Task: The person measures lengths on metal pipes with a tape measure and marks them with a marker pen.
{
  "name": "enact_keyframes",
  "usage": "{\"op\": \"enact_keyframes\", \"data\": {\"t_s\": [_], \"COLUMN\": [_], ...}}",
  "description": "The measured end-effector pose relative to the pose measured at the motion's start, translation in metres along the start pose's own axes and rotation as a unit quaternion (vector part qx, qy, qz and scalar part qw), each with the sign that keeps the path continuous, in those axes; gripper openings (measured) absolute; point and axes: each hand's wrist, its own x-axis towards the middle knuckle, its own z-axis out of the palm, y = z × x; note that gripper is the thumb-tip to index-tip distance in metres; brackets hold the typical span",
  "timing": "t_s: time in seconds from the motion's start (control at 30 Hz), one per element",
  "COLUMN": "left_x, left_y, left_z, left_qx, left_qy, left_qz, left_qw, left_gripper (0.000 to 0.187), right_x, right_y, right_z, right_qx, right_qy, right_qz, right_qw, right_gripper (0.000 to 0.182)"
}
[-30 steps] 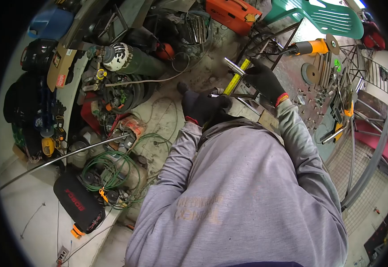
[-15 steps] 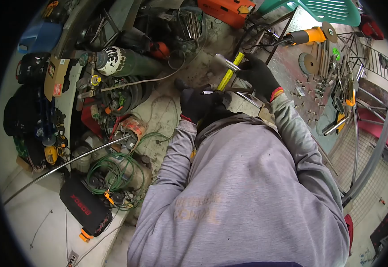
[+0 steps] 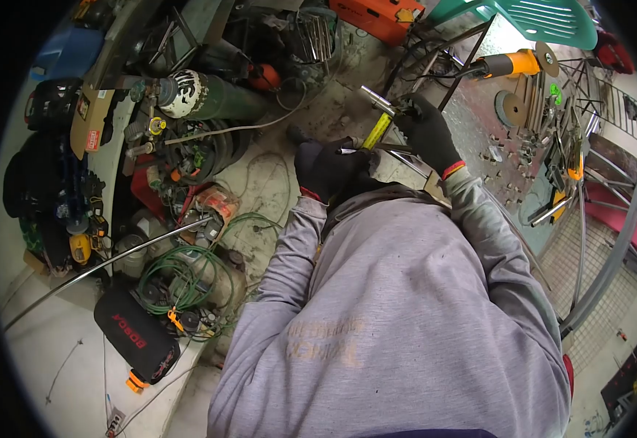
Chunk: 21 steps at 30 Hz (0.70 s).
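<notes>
My left hand [image 3: 326, 169], in a black glove, is closed at the near end of a yellow tape measure blade [image 3: 377, 131]; the case is hidden by the glove. A short pale, shiny piece [image 3: 346, 151] sticks out beside its fingers. My right hand [image 3: 426, 133], gloved in black with a red cuff, grips a short shiny metal tube [image 3: 378, 99] that slants up and left from the fingers. The blade's far end meets the tube right at the right fingertips. Below the hands, thin metal bars [image 3: 406, 159] cross over the floor.
To the right, a metal-topped table [image 3: 472, 109] carries an orange angle grinder [image 3: 512, 63], a round disc [image 3: 509, 108] and many small metal pieces. On the left stand a green gas cylinder [image 3: 223, 101], coiled green cable [image 3: 180, 281] and a long rod [image 3: 114, 261]. An orange machine [image 3: 373, 18] sits ahead.
The yellow blade reached past the tube before; now less of it shows and it ends by the tube. The tube has shifted slightly in my right hand's grip.
</notes>
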Motion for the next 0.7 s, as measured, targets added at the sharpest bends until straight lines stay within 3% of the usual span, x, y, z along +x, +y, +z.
{"op": "enact_keyframes", "data": {"t_s": [0.07, 0.17, 0.23, 0.33, 0.47, 0.57, 0.63, 0.67, 0.7], "left_x": [-0.005, -0.002, 0.0, 0.006, 0.006, 0.01, 0.011, 0.011, 0.012], "left_y": [0.009, 0.0, 0.001, -0.006, -0.004, -0.007, -0.007, -0.01, -0.014], "left_z": [0.002, 0.007, 0.009, 0.01, 0.006, 0.007, 0.007, 0.007, 0.007], "left_qx": [-0.02, 0.041, -0.071, 0.021, -0.018, -0.011, -0.051, -0.049, -0.02], "left_qy": [-0.01, 0.031, 0.005, 0.029, 0.002, 0.014, 0.009, 0.009, 0.015], "left_qz": [-0.04, 0.034, -0.037, -0.028, -0.088, -0.025, -0.053, -0.052, -0.017], "left_qw": [0.999, 0.998, 0.997, 0.999, 0.996, 1.0, 0.997, 0.997, 1.0], "left_gripper": [0.025, 0.027, 0.028, 0.027, 0.027, 0.028, 0.031, 0.031, 0.031], "right_x": [-0.008, -0.011, -0.013, -0.009, -0.005, -0.006, -0.006, -0.008, -0.01], "right_y": [-0.003, -0.007, -0.005, 0.004, 0.011, 0.006, 0.0, -0.004, -0.009], "right_z": [0.003, 0.005, 0.005, 0.0, 0.002, 0.009, 0.01, 0.012, 0.012], "right_qx": [-0.072, -0.111, -0.001, 0.013, 0.058, 0.047, -0.075, -0.074, -0.13], "right_qy": [0.019, 0.046, 0.029, 0.025, 0.003, 0.02, 0.056, 0.057, 0.069], "right_qz": [-0.032, -0.074, -0.12, -0.189, -0.204, -0.152, -0.147, -0.148, -0.12], "right_qw": [0.997, 0.99, 0.992, 0.982, 0.977, 0.987, 0.985, 0.985, 0.982], "right_gripper": [0.034, 0.035, 0.031, 0.033, 0.029, 0.028, 0.036, 0.036, 0.039]}}
